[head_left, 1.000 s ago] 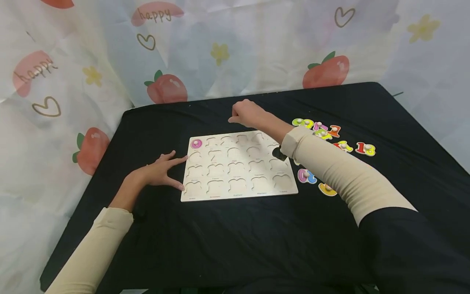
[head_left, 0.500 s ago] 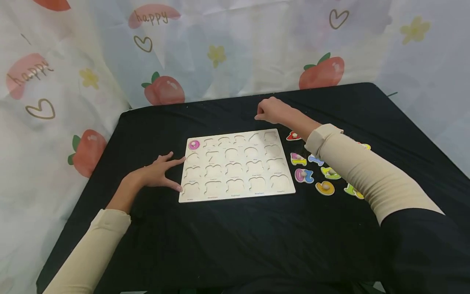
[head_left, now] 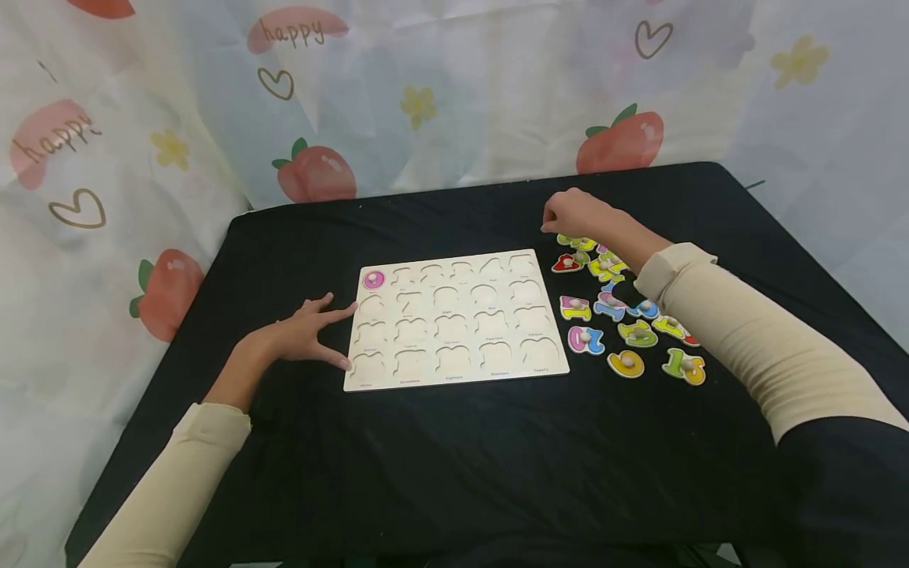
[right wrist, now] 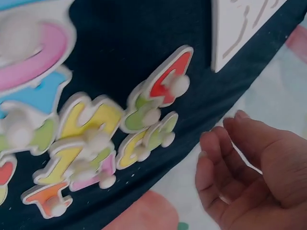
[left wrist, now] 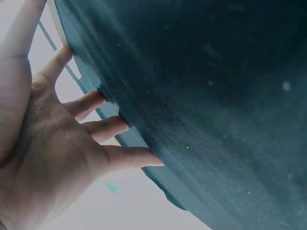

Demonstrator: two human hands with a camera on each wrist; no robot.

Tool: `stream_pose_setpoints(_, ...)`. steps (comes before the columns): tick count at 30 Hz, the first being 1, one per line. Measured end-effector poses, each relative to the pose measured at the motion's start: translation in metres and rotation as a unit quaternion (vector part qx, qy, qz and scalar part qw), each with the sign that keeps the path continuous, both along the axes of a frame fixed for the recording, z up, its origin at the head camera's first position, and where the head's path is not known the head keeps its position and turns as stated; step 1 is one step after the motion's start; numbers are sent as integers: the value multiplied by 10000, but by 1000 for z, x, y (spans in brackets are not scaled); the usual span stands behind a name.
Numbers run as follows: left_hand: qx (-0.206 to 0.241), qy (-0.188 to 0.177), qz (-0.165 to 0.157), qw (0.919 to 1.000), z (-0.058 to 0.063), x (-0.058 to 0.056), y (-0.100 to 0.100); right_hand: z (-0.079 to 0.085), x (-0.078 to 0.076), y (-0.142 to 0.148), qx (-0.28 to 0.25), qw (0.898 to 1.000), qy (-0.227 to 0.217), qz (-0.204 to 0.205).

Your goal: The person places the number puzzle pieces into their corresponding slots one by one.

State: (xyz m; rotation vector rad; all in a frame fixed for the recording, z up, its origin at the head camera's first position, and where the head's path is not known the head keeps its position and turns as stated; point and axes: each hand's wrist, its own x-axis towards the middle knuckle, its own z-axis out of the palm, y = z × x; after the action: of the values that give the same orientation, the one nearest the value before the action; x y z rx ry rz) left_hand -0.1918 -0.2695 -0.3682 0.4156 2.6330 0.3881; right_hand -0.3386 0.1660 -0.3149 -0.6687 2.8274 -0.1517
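A pale wooden number puzzle board [head_left: 469,377] lies on the black cloth, with a pink round knobbed piece [head_left: 374,279] in its top left recess. My left hand [head_left: 301,335] is spread at the board's left side, thumb and index fingertip right at its edge. In the left wrist view, the other fingers of that left hand [left wrist: 62,134] reach down to the cloth. My right hand [head_left: 578,214] hovers over the far end of the loose number pieces [head_left: 607,268]. The right wrist view shows this right hand [right wrist: 244,177] with loosely curled fingers and nothing between them, beside a red 4 piece [right wrist: 165,81].
Several coloured knobbed number pieces lie right of the board, some overlapping, including a yellow-orange piece [head_left: 626,364] and a green and yellow one [head_left: 684,366] nearer the front. A patterned white curtain [head_left: 469,102] hangs behind the black-covered table [head_left: 454,473].
My right hand has moved right, from above the board's far edge to over the loose pieces, uncovering more of them. The left hand stays at the board's edge. The head view has shifted slightly.
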Motion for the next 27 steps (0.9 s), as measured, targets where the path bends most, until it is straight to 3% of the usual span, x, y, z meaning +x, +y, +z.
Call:
stream_pose_setpoints(6, -55, 16, 24, 10000, 4, 0, 1, 9, 8, 20, 465, 9983, -342, 39)
stream_pose_setpoints(18, -43, -25, 35, 10000, 3, 2, 0, 7, 9, 56, 439, 9990, -87, -79)
stream_pose_setpoints(27, -30, 8, 25, 10000, 5, 5, 2, 6, 9, 76, 636, 9969, -252, -395)
